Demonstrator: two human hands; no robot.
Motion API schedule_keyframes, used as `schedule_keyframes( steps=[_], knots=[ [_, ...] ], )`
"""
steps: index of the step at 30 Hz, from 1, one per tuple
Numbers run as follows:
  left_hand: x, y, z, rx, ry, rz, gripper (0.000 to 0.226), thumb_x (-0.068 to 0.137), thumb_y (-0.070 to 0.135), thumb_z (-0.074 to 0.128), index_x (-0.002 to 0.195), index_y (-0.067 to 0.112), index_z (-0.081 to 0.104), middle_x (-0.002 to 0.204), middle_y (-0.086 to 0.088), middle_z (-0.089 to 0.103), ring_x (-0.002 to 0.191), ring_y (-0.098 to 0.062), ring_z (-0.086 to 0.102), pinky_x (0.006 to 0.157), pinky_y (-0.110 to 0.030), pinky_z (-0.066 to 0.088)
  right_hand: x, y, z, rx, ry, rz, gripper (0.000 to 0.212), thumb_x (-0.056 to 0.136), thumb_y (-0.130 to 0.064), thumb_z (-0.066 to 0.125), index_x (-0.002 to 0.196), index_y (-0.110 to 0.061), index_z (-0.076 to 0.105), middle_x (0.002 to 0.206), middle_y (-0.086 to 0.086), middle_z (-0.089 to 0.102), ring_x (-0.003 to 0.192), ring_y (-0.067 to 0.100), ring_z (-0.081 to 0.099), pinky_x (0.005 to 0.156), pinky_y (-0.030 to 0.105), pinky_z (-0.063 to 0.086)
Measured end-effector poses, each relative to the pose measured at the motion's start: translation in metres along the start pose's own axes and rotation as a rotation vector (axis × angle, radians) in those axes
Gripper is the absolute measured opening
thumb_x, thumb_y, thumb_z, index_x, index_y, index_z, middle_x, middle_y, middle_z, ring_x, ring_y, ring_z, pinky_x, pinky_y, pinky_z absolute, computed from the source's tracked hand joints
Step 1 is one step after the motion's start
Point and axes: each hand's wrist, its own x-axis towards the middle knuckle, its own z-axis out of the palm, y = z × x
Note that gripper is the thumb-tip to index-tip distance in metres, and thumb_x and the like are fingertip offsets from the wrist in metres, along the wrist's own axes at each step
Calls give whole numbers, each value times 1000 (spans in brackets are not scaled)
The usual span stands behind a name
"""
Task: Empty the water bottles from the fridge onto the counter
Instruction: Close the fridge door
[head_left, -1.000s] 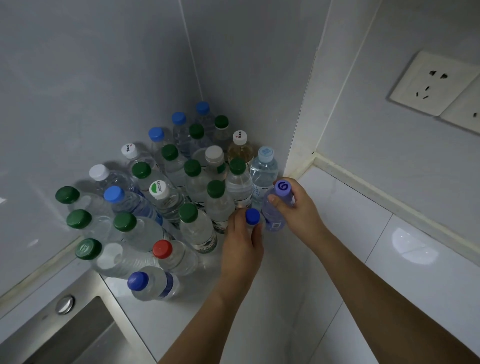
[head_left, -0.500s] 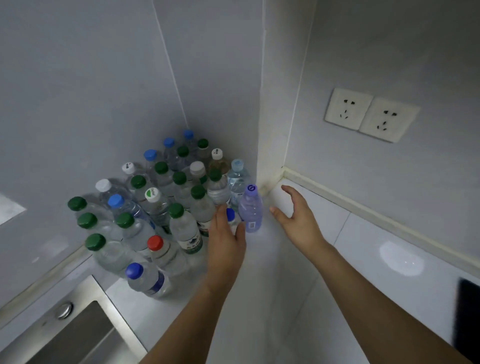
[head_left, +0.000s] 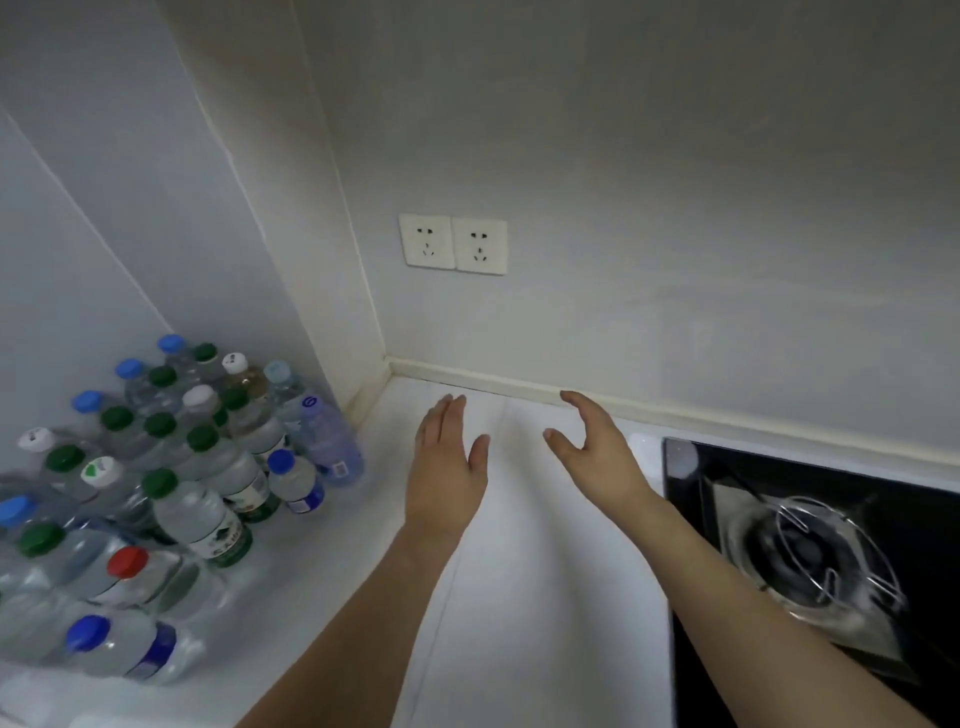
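In the head view, a crowd of clear plastic water bottles (head_left: 171, 483) is being shown packed into the left corner of the glossy white worktop (head_left: 545, 597), where two pale wall panels meet. Most are being seen upright with green, blue or white caps; nearer the front edge, a red-capped clear bottle (head_left: 140, 571) and a dark-blue-capped clear bottle (head_left: 119, 647) are being seen lying on their sides. At the right edge of the crowd, a lilac-tinted plastic bottle with a purple cap (head_left: 327, 441) is being seen standing close to the wall corner, with a short clear bottle with a blue cap and blue label (head_left: 293, 480) just beside it.

The left hand (head_left: 447, 462) is being held flat over the bare worktop, fingers straight and together, nothing being grasped; it is well apart from the lilac bottle. The right hand (head_left: 597, 452) is being held a little to its right, fingers relaxed and spread, thumb out, likewise released and grasping nothing. Both bare forearms are being seen reaching in from the lower edge.

On the wall behind, a pair of cream-white square sockets (head_left: 453, 243) is being shown side by side. At the right, a black glass hob with a steel wire burner stand (head_left: 821, 551) is being seen set into the worktop.
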Motion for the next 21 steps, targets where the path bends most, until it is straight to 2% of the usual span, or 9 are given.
schedule_keyframes(
  steps=[9, 15, 19, 21],
  knots=[
    [-34, 115, 74, -175, -196, 194, 56, 101, 32, 48, 152, 16, 30, 158, 2, 30, 147, -13, 21, 111, -17, 15, -69, 57, -121, -68, 257, 162, 55, 93, -23, 59, 145, -19, 39, 146, -3, 41, 136, 14, 37, 103, 19, 28],
    [-57, 190, 127, -277, -388, 382, 54, 99, 28, 52, 148, 12, 37, 154, -2, 36, 145, -16, 27, 115, -22, 19, -129, 86, -194, -97, 475, 308, 56, 94, -23, 58, 146, -21, 36, 143, -7, 40, 126, 6, 42, 99, 20, 32],
    [-81, 237, 152, -330, -505, 481, 53, 100, 29, 51, 148, 16, 36, 156, 2, 32, 146, -14, 24, 115, -25, 21, -175, 104, -226, -131, 596, 389, 57, 95, -25, 58, 147, -20, 35, 147, -5, 39, 136, 10, 34, 103, 20, 26],
    [-98, 266, 160, -326, -553, 550, 55, 101, 33, 48, 151, 18, 32, 158, 4, 28, 147, -12, 20, 115, -25, 20, -201, 112, -245, -158, 668, 419, 56, 95, -26, 58, 146, -21, 36, 149, -4, 39, 137, 10, 34, 101, 19, 27]
  ],
)
